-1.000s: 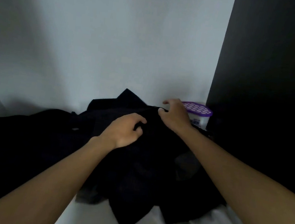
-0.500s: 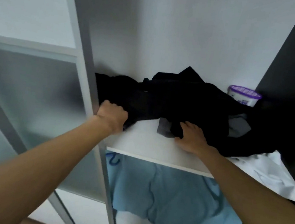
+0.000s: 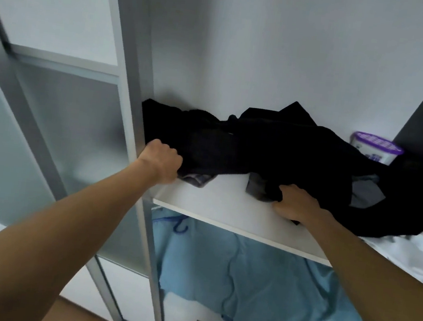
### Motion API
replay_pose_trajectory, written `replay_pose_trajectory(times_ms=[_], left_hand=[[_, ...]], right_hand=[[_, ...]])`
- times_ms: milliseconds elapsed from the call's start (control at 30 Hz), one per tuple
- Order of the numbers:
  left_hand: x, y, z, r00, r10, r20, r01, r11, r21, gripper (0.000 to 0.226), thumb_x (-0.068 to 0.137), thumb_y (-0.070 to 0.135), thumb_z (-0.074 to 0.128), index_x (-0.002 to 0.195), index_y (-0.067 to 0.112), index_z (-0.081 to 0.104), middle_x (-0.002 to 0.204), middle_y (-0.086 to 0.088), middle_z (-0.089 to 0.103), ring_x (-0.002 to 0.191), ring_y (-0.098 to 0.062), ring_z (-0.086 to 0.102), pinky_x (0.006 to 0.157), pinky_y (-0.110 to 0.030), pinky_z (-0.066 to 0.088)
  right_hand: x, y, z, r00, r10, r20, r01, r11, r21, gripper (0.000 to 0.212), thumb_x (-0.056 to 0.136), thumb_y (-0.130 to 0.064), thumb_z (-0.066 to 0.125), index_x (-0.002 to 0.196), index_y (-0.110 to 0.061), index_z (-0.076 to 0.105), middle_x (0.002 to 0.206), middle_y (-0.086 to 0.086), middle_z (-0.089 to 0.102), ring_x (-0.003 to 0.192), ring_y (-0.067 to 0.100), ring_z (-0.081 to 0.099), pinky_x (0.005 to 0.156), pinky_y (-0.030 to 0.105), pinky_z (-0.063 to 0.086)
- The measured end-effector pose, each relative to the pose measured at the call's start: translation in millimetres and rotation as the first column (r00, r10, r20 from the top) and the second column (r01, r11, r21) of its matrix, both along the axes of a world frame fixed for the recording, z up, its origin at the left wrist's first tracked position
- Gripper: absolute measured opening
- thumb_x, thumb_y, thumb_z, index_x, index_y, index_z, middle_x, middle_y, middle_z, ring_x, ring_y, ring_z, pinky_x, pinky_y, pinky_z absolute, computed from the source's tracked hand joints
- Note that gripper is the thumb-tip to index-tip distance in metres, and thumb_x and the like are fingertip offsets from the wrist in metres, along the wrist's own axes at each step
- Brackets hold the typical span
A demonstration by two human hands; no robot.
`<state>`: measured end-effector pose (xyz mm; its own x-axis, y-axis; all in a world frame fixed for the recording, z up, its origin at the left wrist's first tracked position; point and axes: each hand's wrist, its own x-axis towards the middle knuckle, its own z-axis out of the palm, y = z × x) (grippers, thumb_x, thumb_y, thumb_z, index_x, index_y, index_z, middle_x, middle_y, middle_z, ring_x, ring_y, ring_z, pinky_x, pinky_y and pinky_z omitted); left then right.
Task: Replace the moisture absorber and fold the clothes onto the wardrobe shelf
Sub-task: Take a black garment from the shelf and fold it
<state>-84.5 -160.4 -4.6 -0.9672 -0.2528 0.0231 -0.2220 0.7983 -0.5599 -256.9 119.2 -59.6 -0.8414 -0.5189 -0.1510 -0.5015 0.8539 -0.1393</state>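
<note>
While the black garment lies in a heap on the shelf, its long axis runs left to right across the board, parallel to the front edge, and I hold it at both ends of its near hem. My left hand is curled into a fist round the left end, close to the wardrobe frame. My right hand has its fingers curled into a fold near the front edge, right of centre. The bulk of the cloth lies behind and between both grips. The absorber stands upright in the back right corner, just behind the garment and nearer my right hand. I judge that the next move is to draw the hem taut.
</note>
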Motion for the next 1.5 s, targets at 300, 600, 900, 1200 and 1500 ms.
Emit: replay_pose_trajectory(times_ms=[300, 600, 900, 1200, 1500], left_hand=[[27, -49, -17, 0.934, 0.308, 0.18, -0.293, 0.95, -0.103, 0.031, 0.087, 0.028, 0.053, 0.114, 0.027, 0.069, 0.114, 0.007, 0.07, 0.107, -0.016, 0.065, 0.075, -0.03, 0.039], [43, -85, -25, 0.894, 0.438, 0.093, -0.441, 0.897, 0.016, 0.026, 0.088, 0.021, 0.05, 0.11, 0.022, 0.064, 0.104, 0.004, 0.069, 0.092, -0.019, 0.064, 0.073, -0.031, 0.034], [1, -145, -60, 0.901, 0.43, -0.053, -0.415, 0.892, 0.178, 0.05, 0.093, 0.012, 0.056, 0.139, 0.019, 0.041, 0.134, -0.003, 0.05, 0.12, -0.025, 0.051, 0.086, -0.036, 0.046], [-33, -195, -21, 0.849, 0.217, -0.481, 0.013, 0.903, 0.43, 0.03, 0.086, 0.013, 0.054, 0.111, 0.026, 0.064, 0.11, -0.003, 0.07, 0.102, -0.033, 0.064, 0.068, -0.036, 0.038], [1, -217, 12, 0.865, 0.243, -0.44, 0.45, 0.015, 0.893, 0.063, 0.086, 0.065, 0.054, 0.139, 0.031, 0.05, 0.135, 0.019, 0.056, 0.125, 0.007, 0.05, 0.104, -0.016, 0.036]], right_hand=[[-22, -47, 6, 0.852, 0.029, -0.522, -0.124, 0.981, -0.148, 0.022, 0.091, -0.032, 0.053, 0.102, -0.017, 0.065, 0.1, 0.003, 0.065, 0.101, 0.026, 0.056, 0.087, 0.042, 0.039], [-1, -157, 0, 0.888, 0.29, -0.356, -0.396, 0.876, -0.276, 0.045, 0.09, -0.047, 0.061, 0.128, -0.024, 0.058, 0.126, 0.0, 0.059, 0.116, 0.024, 0.053, 0.095, 0.043, 0.04], [26, -245, 13, 0.87, 0.482, -0.106, -0.494, 0.846, -0.202, 0.058, 0.086, -0.057, 0.063, 0.135, -0.027, 0.052, 0.141, -0.004, 0.051, 0.131, 0.022, 0.045, 0.109, 0.047, 0.037], [25, -304, 21, 0.945, 0.296, -0.14, -0.31, 0.946, -0.092, 0.092, 0.071, -0.072, 0.059, 0.148, -0.031, 0.029, 0.148, 0.001, 0.041, 0.13, 0.033, 0.048, 0.104, 0.051, 0.041], [-1, -323, 95, 0.981, 0.078, 0.177, 0.126, 0.436, -0.891, 0.028, 0.091, 0.007, 0.046, 0.084, -0.003, 0.071, 0.087, 0.018, 0.072, 0.077, 0.023, 0.066, 0.073, 0.037, 0.058]])
